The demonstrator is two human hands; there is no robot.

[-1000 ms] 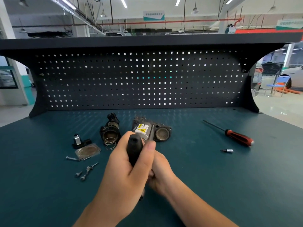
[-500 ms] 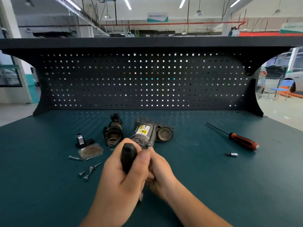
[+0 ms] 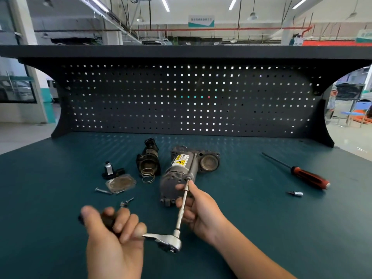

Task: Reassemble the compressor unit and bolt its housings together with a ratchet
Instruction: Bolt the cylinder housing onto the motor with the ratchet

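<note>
Head view, looking down over the worktop (image 3: pixel 261 228).

- Compressor unit (image 3: pixel 177 178): lies about mid-worktop, grey motor body pointing at the person, yellow warning label (image 3: pixel 180 160) on top. Round open housing at its far right end.
- Ratchet (image 3: pixel 171 241): held low, just in front of the unit, clear of the surface. A long extension bar (image 3: pixel 182 206) rises from its chrome head, and its tip meets the near right edge of the motor body.
- Left hand (image 3: pixel 112 238): grip clamped round the ratchet's black handle, thumb up, handle swung out to the left. Slightly blurred.
- Right hand (image 3: pixel 199 214): grip closed on the extension bar. Fingers curl round the shaft, thumb lies near its tip, fingertips touch the motor's end cap.
- Left of the unit: a dark cylinder housing (image 3: pixel 148 162) lies on its side, a coil spring (image 3: pixel 148 177) sticking out of its open mouth.
- Further left: a small black and silver fitting (image 3: pixel 109 171), and just in front of it a round cover plate (image 3: pixel 120 183) lying flat.
- Loose bolts: one (image 3: pixel 102 190) beside the plate's near left edge, more (image 3: pixel 126 202) between the plate and the left hand.
- Right side, well apart from the unit: red-handled screwdriver (image 3: pixel 310 177), shaft pointing away to the left. A small socket bit (image 3: pixel 296 193) lies just in front of it.
- A black pegboard (image 3: pixel 181 97) backs the worktop.
</note>
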